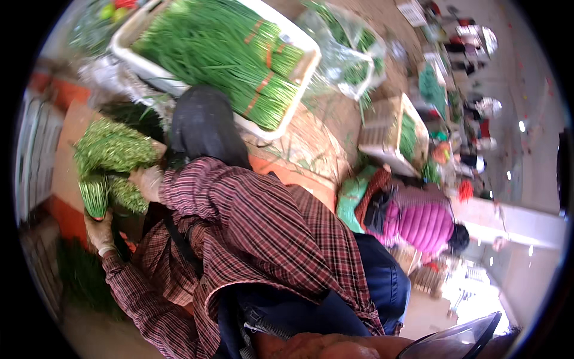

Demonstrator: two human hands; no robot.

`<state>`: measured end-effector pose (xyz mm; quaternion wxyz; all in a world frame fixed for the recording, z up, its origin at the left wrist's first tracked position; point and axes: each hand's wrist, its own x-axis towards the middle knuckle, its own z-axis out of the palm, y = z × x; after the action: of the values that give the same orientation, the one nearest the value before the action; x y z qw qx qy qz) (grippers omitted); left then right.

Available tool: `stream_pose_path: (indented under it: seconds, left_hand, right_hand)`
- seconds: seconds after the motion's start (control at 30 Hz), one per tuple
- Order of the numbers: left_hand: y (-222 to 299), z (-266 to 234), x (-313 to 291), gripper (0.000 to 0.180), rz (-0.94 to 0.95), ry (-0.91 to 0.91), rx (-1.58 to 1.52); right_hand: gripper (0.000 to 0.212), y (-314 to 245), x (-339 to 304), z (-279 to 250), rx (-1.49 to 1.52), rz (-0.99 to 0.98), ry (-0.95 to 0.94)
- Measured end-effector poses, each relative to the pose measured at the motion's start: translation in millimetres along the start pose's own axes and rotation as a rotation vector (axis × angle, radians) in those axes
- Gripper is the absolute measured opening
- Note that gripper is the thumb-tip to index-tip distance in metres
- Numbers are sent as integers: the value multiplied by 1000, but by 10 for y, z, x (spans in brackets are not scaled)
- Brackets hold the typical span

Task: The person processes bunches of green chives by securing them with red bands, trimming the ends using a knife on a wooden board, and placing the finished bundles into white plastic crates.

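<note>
The picture is turned sideways. My left hand [99, 232], in a pale glove, is closed round the cut ends of a bunch of green chives [93, 197]. My right hand [148, 183], also gloved, has its fingers curled on the edge of a heap of loose chives [113, 143] beside that bunch; its fingertips are blurred and partly hidden. The heap lies on a brown board [67, 161]. Both my arms wear dark red plaid sleeves.
A white crate [311, 60] holds chive bundles tied with orange bands. Past it lie a clear plastic bag [353, 66] of greens and a cream crate [379, 131]. A person in a purple padded vest [418, 221] bends behind me. Grey crates [37, 155] stand beyond the board.
</note>
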<state>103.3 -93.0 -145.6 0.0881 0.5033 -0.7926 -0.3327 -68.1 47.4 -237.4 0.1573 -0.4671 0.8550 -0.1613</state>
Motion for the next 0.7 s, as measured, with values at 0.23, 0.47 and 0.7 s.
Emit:
stream_pose_path:
  seconds: [0.23,0.47,0.7]
  left_hand:
    - [344,-688,-261,42,74,-32,-933]
    - [1292,-203,-581,92,284,-404,-1785]
    - [1454,273,-517,98,368,-640,-1903]
  right_hand:
    - [44,32,55,-907,-140,-175,-411]
    - [56,79,422,-2074,1003,-239,-504]
    - [82,-269,242,-2586,1289,-609,-721]
